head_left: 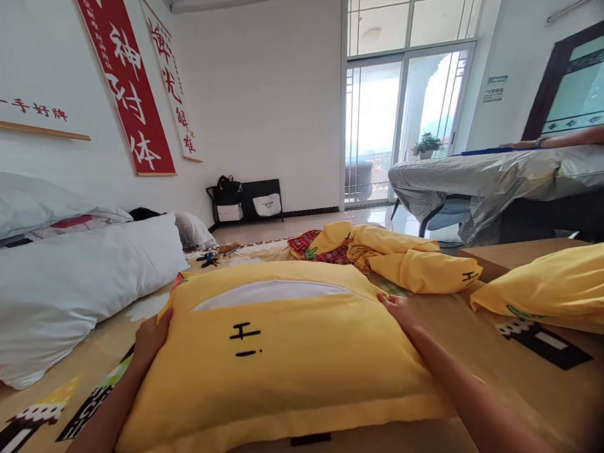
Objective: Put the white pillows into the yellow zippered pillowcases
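Both hands, left and right, grip a plump yellow fabric pillow, fingertips hidden, on a patterned bedsheet in a white-walled room.

Only the person's two forearms and hands show, coming in from the bottom edge of the head view. Both arms are bare as far as they can be seen, with no sleeve or cuff in view. The left hand wears no glove, and no ring or band shows on the part that is visible. The right hand is likewise bare, and its wrist carries no watch or bracelet. Its forearm is long and slim.
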Motion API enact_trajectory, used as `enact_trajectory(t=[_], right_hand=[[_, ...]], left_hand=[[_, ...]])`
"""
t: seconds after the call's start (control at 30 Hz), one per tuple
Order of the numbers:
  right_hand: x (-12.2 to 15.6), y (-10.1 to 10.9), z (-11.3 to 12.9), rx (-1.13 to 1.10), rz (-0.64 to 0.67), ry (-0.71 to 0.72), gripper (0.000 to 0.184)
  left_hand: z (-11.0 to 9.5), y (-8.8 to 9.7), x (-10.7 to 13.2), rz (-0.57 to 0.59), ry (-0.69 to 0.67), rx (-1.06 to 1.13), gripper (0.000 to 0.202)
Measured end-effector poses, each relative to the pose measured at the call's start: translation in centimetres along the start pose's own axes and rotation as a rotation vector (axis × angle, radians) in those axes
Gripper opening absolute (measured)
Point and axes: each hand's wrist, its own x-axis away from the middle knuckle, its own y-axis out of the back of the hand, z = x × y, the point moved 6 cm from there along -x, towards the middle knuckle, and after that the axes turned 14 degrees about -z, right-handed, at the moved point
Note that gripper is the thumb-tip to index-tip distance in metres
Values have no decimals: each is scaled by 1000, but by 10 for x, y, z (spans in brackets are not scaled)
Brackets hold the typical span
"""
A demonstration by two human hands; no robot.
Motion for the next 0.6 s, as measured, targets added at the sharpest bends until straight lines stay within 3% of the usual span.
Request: enact_trajectory(t=[0.1, 0.17, 0.27, 0.4, 0.47, 0.53, 0.6], right_hand=[[-10, 32, -15, 46, 17, -3, 41], [-10, 50, -24, 73, 28, 32, 40], [9, 56, -36, 177, 66, 56, 43], [42, 36, -55, 293, 176, 18, 42], [47, 34, -62, 331, 203, 1, 43], [43, 41, -67, 410, 203, -19, 44], [34, 56, -57, 489, 110, 15, 38]], left_hand=[[-3, 26, -11, -70, -119, -39, 50], [-3, 28, -13, -61, -150, -57, 52], [6, 2, 1, 5, -123, -71, 50], [22, -48, 31, 158, -118, -99, 51], [26, -56, 35, 203, -142, -182, 52], [20, -45, 32, 142, -225, -252, 45], [0, -20, 31, 0, -347, -201, 37]])
